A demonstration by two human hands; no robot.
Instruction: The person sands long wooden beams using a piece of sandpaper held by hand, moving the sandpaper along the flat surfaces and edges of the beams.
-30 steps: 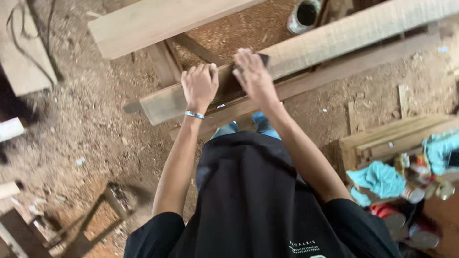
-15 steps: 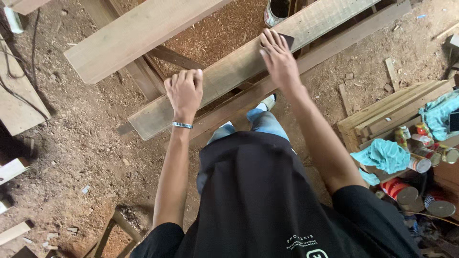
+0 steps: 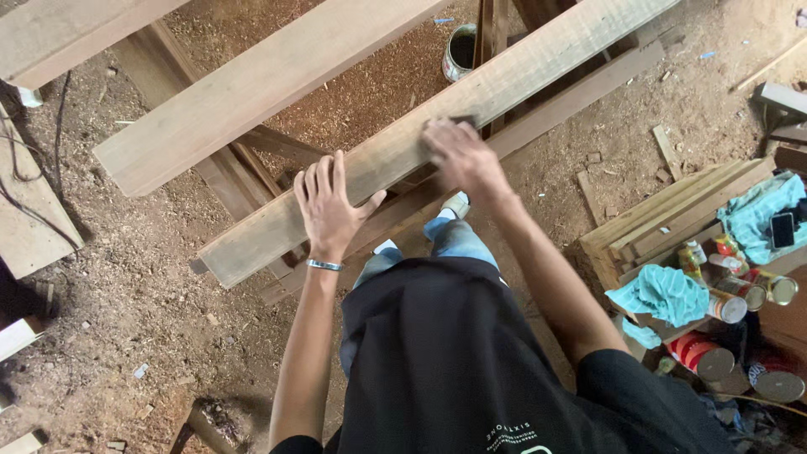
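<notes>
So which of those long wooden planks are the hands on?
The nearer plank, running toward top right. Both the left hand and right hand rest on it; the other plank lies untouched.

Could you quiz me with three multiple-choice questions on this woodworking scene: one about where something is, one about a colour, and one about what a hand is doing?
1. Where is the open tin can?
A. On the sawdust floor beyond the long plank
B. On the stack of boards
C. In the left hand

2. What colour are the cloths on the stack of boards?
A. Red
B. Turquoise
C. Yellow

3. How is the left hand placed?
A. Clenched in a fist
B. Hanging in the air
C. Flat, fingers spread, on the long plank

Answers: 1 A, it stands on sawdust past the plank. 2 B, both look blue-green. 3 C, palm down on the wood.
</notes>
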